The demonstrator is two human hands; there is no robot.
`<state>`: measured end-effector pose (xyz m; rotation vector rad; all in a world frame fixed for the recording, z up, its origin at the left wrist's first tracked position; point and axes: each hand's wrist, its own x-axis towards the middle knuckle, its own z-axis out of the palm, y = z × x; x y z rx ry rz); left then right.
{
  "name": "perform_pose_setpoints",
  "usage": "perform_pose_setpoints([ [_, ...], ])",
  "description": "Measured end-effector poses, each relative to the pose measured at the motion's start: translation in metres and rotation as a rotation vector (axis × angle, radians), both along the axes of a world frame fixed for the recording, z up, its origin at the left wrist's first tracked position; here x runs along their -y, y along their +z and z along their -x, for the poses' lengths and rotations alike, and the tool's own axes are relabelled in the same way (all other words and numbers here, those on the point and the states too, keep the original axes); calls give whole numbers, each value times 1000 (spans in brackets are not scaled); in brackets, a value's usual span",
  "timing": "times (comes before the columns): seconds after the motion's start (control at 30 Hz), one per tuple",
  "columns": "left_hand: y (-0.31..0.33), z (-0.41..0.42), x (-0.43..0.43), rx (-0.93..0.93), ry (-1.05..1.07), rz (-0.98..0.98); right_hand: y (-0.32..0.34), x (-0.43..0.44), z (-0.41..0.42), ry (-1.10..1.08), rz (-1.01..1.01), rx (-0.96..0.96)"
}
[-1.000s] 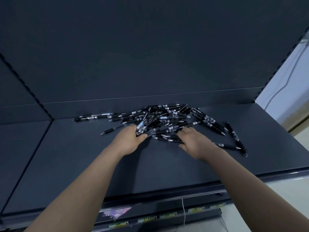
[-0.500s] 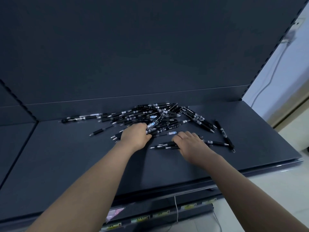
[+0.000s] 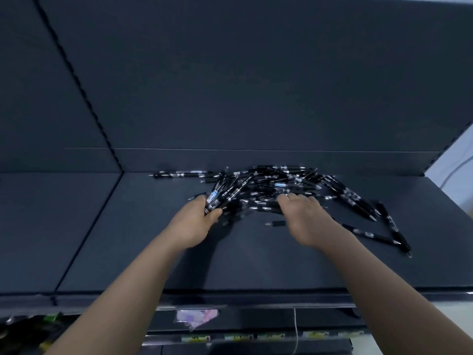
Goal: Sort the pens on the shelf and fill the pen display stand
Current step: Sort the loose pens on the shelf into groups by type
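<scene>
The dark shelf [image 3: 153,239] has bare room left of the seam and between its front edge [image 3: 256,293] and the arms. At the back it meets the back panel [image 3: 230,85], and on the right it ends against a pale wall [image 3: 455,162]. The pile of black pens [image 3: 268,184] lies toward the back, right of centre. One pen [image 3: 179,174] lies along the back edge, and two stray pens [image 3: 371,234] lie near the right end. The left hand [image 3: 197,221] grips a bundle of pens [image 3: 227,193] at the pile's left side, fingers curled round it. The right hand [image 3: 304,219] rests on the pile's near side, its fingertips buried among pens, so its grasp cannot be told. White print and pale stickers on the barrels are too blurred to read, as are the yellow price labels [image 3: 240,336] below. A pinkish packet [image 3: 197,316] shows only in part.
</scene>
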<state>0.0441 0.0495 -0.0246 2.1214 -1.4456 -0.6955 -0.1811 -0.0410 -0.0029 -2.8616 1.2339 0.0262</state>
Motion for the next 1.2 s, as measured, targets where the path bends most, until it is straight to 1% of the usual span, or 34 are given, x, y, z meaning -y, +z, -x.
perform_pose_setpoints([
  [0.07,3,-18,-17,-59,59,19,3,-5,-25,35,-2,-27],
  [0.17,5,-52,-41,-85,151,58,8,-17,-70,27,-31,-55],
  [0.33,5,-122,-88,-15,296,79,11,-44,-152,65,-25,-55],
  [0.47,9,-190,-130,44,384,51,16,-78,-229,117,-68,-41],
  [0.67,7,-287,-183,62,441,-23,16,-130,-339,121,-160,-35],
  [0.9,-1,-359,-196,125,446,-148,4,-160,-429,31,-288,-62],
  [1.07,-7,-384,-179,121,455,-219,-5,-159,-474,-81,-396,-36],
  [1.2,-9,-396,-161,129,480,-249,-13,-148,-500,-160,-444,-29],
])
